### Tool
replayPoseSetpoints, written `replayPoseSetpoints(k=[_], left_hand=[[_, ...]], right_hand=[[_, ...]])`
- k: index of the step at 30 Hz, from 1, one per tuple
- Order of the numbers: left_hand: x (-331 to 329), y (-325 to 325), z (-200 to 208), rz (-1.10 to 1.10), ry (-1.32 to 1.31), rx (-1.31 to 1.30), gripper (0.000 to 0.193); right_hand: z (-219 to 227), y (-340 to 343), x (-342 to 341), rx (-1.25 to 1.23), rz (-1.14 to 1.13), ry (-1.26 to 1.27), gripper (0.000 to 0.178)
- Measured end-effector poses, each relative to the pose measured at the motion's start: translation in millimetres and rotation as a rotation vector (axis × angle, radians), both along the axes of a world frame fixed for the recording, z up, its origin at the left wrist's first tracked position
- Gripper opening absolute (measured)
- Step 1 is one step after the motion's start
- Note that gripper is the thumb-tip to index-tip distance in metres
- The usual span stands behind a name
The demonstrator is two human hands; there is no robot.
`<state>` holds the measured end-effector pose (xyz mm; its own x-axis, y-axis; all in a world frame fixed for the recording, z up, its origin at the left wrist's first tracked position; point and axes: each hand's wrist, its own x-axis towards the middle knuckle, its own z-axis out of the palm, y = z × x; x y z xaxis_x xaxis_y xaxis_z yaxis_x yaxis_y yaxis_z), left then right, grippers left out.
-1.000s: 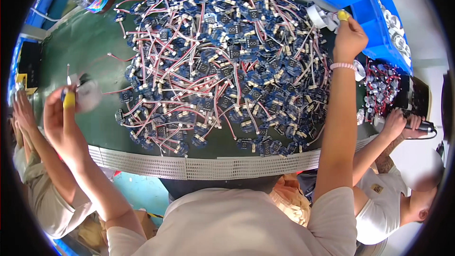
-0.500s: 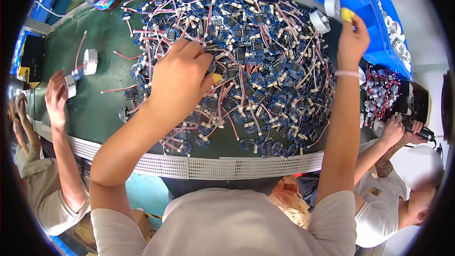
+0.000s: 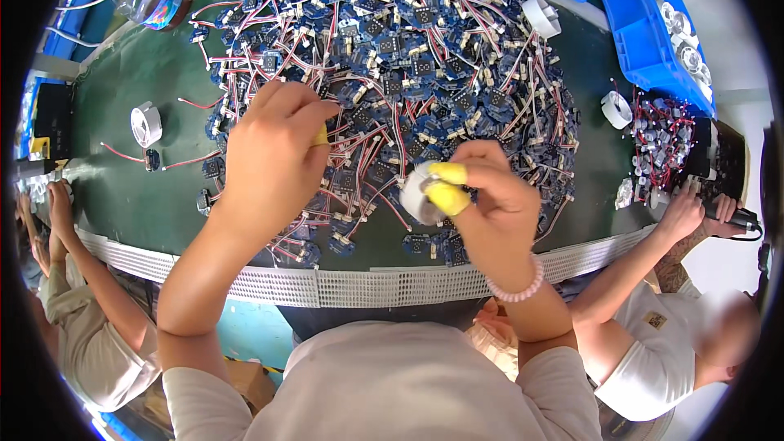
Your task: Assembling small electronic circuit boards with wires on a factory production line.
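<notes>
A large heap of small blue circuit boards with red and white wires covers the green belt. My left hand is pressed down into the near left part of the heap, fingers curled among the wired boards; what it grips is hidden under the hand. My right hand, with yellow finger cots on thumb and forefinger, pinches a white round plastic part just above the near edge of the heap. A pink bead bracelet circles that wrist.
White round parts lie on the belt at left, far right and at the back. Blue bins stand at the back right. Another person's hands work at the left and another's at the right. A white perforated rail edges the belt.
My right hand came back from the far right bin edge to the near centre, now holding a white round part. My left hand slid nearer along the heap.
</notes>
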<state>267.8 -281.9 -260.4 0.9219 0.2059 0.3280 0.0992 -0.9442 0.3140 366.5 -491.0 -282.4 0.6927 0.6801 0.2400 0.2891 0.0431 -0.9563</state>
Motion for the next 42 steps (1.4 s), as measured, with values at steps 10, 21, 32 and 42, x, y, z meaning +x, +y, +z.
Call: replayPoseSetpoints(k=[10, 21, 32, 42], left_hand=[[-31, -51, -3, -0.067, -0.239, -1.543, 0.02], [-35, -68, -4, 0.047, -0.244, -1.577, 0.023], [-36, -70, -8, 0.045, -0.158, -0.934, 0.028], [-31, -81, -9, 0.135, -0.162, -0.689, 0.025]], right_hand=[[3, 19, -26, -0.001, -0.004, 0.024, 0.021], [22, 14, -12, -0.186, 0.111, -0.346, 0.018], [20, 15, -17, -0.268, 0.083, -0.475, 0.015], [17, 7, -28, -0.192, 0.038, -0.273, 0.011]])
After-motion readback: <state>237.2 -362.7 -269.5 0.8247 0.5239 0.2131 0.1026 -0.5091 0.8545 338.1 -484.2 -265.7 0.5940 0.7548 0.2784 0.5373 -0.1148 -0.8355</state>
